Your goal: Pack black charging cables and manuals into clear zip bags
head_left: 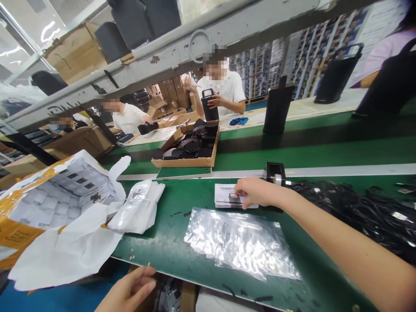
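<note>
Far left sat a torn-open carton (61, 195) in white and orange wrap, packed with small white boxes, its wrapping spilling over the near edge of the green table (169, 251). Just right of it lay a floppy bundle of white bags (139, 208).

The left hand (130, 290) was down at the bottom of the view, below the table's near edge, fingers loose and spread, holding nothing and touching nothing I could make out.

Moving along, a stack of clear plastic bags (240, 242) lay flat on the table, fanned out a bit. Just behind it was a stack of booklets (224, 197) with "THUNDER" printed on the top one. The right hand (256, 191) was on that stack, fingers laid over the top and the thumb at the near edge, gripping the top booklet as far as I could tell. The booklets themselves were flat on the table, between the clear bags and a small black holder (275, 172).

Right of the arm was a big tangle of black cables (357, 208).

Across the belt, a cardboard tray (185, 162) held black parts, a tall black speaker (278, 106) stood upright, and a co-worker in a white shirt had both hands on another one (209, 104).
</note>
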`<state>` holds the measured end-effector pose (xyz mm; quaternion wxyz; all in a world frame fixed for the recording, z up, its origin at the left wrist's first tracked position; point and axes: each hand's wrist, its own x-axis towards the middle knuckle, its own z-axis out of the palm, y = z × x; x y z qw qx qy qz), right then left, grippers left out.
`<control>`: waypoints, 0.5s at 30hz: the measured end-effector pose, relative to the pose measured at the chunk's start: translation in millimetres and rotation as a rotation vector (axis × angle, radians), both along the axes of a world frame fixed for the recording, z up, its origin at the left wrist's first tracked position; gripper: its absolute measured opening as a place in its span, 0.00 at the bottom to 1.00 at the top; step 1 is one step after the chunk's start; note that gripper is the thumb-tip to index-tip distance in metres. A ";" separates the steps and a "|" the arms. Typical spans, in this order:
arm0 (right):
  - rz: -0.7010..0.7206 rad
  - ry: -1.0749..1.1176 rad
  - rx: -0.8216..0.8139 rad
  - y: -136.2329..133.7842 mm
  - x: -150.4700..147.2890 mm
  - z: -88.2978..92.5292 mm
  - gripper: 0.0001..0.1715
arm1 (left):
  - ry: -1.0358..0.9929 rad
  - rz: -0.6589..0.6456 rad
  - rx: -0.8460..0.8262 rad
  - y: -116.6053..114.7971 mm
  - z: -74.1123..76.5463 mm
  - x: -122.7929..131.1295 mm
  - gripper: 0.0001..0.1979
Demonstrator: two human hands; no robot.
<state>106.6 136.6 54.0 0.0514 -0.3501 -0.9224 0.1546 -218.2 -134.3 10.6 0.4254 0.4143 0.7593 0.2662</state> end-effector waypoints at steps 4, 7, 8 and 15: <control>0.015 0.089 0.067 -19.6 2.6 5.6 0.15 | -0.447 0.116 0.108 49.9 19.1 64.9 0.26; 0.069 0.156 0.119 -59.4 8.6 -0.9 0.15 | -0.782 0.193 0.092 82.0 16.2 114.4 0.32; 0.088 0.181 0.120 -74.1 13.0 -6.0 0.14 | -0.824 0.173 0.088 89.7 13.4 128.0 0.29; -0.509 0.690 -0.556 -125.3 70.9 -39.4 0.23 | -0.700 -0.094 0.187 107.8 2.2 181.2 0.18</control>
